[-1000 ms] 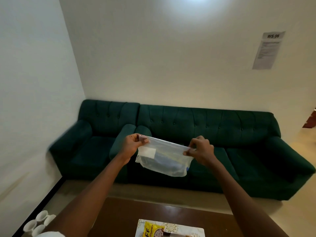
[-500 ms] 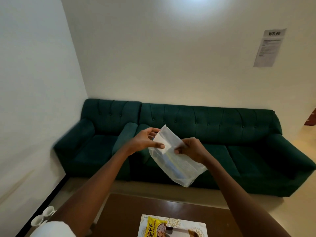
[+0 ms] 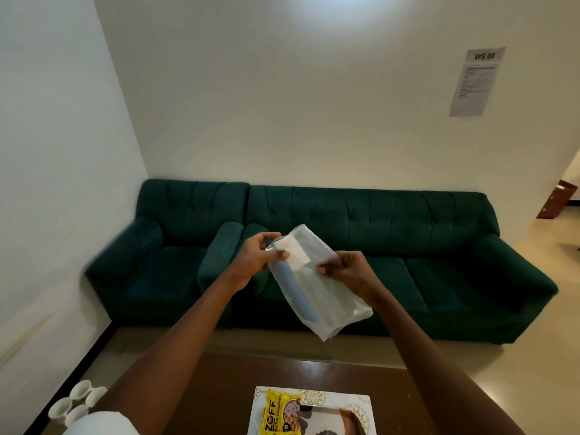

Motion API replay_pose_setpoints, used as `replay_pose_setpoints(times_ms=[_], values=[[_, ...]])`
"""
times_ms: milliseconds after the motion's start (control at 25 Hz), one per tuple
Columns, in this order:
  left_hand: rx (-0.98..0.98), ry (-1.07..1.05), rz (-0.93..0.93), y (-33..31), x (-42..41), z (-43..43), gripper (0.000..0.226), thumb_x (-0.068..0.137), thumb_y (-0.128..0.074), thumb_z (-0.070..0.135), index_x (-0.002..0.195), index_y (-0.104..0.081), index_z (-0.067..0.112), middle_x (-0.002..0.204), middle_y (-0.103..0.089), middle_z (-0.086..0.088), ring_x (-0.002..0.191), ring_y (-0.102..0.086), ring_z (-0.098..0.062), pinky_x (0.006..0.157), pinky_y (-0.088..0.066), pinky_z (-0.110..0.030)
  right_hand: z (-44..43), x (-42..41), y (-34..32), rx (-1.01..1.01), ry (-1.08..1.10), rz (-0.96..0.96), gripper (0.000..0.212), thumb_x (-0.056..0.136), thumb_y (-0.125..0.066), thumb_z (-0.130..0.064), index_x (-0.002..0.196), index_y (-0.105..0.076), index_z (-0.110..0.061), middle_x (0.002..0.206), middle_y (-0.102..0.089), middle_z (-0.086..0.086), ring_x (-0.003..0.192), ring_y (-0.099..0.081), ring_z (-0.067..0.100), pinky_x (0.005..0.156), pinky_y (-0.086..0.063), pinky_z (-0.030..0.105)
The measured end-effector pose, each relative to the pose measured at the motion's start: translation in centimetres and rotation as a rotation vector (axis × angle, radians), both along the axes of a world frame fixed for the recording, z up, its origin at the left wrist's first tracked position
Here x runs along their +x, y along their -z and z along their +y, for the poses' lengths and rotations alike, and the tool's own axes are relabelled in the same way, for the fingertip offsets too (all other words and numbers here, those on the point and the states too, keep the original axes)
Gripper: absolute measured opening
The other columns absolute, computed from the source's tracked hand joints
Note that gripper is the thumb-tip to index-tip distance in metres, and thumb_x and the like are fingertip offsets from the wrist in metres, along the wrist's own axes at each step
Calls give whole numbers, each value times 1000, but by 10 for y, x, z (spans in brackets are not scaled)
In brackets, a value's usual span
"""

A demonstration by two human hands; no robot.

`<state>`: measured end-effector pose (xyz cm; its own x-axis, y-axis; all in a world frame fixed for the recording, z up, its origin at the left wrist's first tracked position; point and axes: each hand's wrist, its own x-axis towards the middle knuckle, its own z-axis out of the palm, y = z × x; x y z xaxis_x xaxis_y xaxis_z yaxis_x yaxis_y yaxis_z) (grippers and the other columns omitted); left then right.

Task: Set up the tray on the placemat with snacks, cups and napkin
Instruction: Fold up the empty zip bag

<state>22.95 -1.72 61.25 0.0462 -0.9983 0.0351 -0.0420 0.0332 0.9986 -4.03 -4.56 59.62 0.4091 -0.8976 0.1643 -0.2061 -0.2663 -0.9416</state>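
Observation:
Both hands hold a clear plastic bag [image 3: 323, 296] up in front of me, above the table. The bag hangs tilted, its lower end down to the right, with a white label near its top and something bluish inside. My left hand [image 3: 255, 257] pinches the bag's top left edge. My right hand [image 3: 348, 271] grips its right edge. At the bottom of the view a white patterned placemat [image 3: 339, 400] lies on the dark wooden table [image 3: 201, 390]. A yellow snack packet [image 3: 281, 414] rests on it. Several white cups [image 3: 77, 403] stand at the lower left.
A dark green sofa [image 3: 408, 246] runs along the back wall behind the table. A printed paper sheet [image 3: 475, 83] is stuck on the wall at the upper right. A doorway opens at the far right.
The bag has turned from level to steeply tilted. My hands have come closer together at its top end, and the view has dipped slightly toward the table.

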Motion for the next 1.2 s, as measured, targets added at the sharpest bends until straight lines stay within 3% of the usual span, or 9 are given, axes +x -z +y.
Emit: replay_pose_setpoints(times_ms=[120,240,360,560,720,920,1000,1080,1200], values=[[74,53,249,9,-19,2,58,90,-76,33,138,-56,8,125,-72,-14,108,-73,-28,86,-61,-42,2,-3,7,85,144,-221,21,85,-84,-19,99,-79,-5,101,-78,7,93,-74,21,78,-62,32],[146,317,199,29,-53,9,50,96,-70,36,137,-59,10,131,-69,-14,119,-68,-33,100,-55,-52,1,-4,14,107,250,-370,22,86,-83,-15,102,-78,-1,105,-76,16,95,-73,27,82,-63,41],[164,270,170,42,-78,8,50,87,-81,27,130,-65,6,126,-71,-16,118,-69,-34,102,-54,-57,4,-10,18,173,298,-456,26,87,-81,-12,106,-75,4,107,-76,17,95,-74,27,78,-64,40],[203,199,192,50,-78,2,38,92,-73,27,121,-69,2,121,-71,-24,103,-72,-37,89,-60,-53,16,-30,27,208,341,-457,30,86,-81,-13,109,-74,6,100,-77,11,90,-73,25,72,-63,33],[219,157,235,51,-79,2,38,94,-69,19,122,-65,-7,124,-65,-33,99,-71,-38,83,-62,-49,26,-39,30,294,255,-301,37,91,-78,-24,124,-68,-11,113,-77,7,99,-77,25,75,-64,36],[308,234,213,46,-74,5,48,87,-73,45,122,-73,12,119,-74,-20,110,-71,-41,93,-58,-54,27,-45,33,346,172,-270,38,91,-76,-14,128,-67,-14,116,-76,11,100,-75,28,84,-63,46],[299,252,222,48,-73,3,48,86,-76,38,122,-72,8,122,-72,-22,111,-69,-44,93,-57,-56,25,-41,36,367,160,-305,32,92,-73,-10,124,-72,-12,117,-75,16,99,-71,33,93,-58,54],[281,221,227,49,-70,2,34,86,-75,17,117,-71,2,118,-71,-24,101,-72,-40,86,-60,-51,25,-37,39,379,170,-340,25,93,-71,-7,118,-76,-11,118,-74,16,102,-69,37,97,-55,57],[279,237,244,48,-63,2,30,87,-69,0,117,-71,2,113,-73,-20,91,-73,-30,75,-63,-42,27,-36,35,372,205,-344,23,96,-61,3,111,-76,-6,115,-75,16,101,-73,33,84,-64,48]])
